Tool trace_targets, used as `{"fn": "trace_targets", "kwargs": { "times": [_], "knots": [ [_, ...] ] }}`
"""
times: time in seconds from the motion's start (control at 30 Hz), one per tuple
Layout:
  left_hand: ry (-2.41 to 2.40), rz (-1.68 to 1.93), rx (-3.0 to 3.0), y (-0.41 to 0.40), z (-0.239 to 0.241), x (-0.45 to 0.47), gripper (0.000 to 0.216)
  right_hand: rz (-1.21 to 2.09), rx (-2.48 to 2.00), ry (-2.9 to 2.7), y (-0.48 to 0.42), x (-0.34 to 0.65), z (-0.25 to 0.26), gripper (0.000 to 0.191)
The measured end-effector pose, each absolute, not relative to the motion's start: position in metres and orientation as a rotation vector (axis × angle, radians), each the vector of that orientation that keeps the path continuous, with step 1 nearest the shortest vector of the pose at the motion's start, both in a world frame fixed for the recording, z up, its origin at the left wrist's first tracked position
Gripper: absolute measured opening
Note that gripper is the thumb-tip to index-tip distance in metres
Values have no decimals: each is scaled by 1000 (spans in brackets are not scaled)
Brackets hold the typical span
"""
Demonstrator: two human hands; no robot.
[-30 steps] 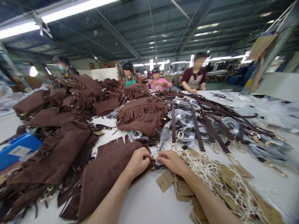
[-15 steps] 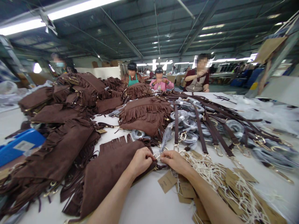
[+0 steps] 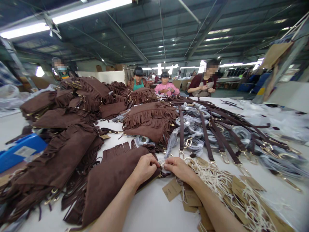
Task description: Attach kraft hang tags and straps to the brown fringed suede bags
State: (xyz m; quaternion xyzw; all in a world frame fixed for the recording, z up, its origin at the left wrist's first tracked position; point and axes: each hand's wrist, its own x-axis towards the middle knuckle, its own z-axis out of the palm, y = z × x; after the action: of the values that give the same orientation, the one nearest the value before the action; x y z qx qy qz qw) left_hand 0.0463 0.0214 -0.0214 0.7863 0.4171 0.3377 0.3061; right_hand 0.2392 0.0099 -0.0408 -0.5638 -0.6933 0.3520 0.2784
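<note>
A dark brown fringed suede bag (image 3: 108, 177) lies flat in front of me, its right end under my left hand. My left hand (image 3: 146, 167) is closed in a pinch on a small gold metal ring (image 3: 160, 162) at that end. Close beside it, my right hand (image 3: 180, 168) pinches a metal clasp, mostly covered by the fingers. A strap wrapped in clear plastic (image 3: 172, 143) runs down to this spot. Kraft paper hang tags (image 3: 172, 189) with white strings lie under and beside my right forearm.
More brown fringed bags (image 3: 82, 93) are heaped at the left and middle. Brown straps (image 3: 205, 135) with gold clasps and plastic-wrapped coils (image 3: 193, 129) spread across the right. A blue plastic holder (image 3: 23, 151) sits far left. Several co-workers stand or sit beyond the table.
Both hands stay nearly in place at the bag's corner, the right a little further left. The co-worker at the right has lowered a raised hand; the one in pink has lowered both.
</note>
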Motion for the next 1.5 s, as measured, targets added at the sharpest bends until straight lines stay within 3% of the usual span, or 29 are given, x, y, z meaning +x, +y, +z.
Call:
{"fn": "trace_targets", "kwargs": {
  "times": [0.5, 1.5],
  "knots": [
    [1115, 879, 2090, 22, -22, 46, 30, 1045, -1468, -1850, 5, 242, -28, 20],
    [1141, 832, 2344, 16, -23, 53, 21, 757, -1750, -1740, 7, 214, -41, 22]
  ]
}}
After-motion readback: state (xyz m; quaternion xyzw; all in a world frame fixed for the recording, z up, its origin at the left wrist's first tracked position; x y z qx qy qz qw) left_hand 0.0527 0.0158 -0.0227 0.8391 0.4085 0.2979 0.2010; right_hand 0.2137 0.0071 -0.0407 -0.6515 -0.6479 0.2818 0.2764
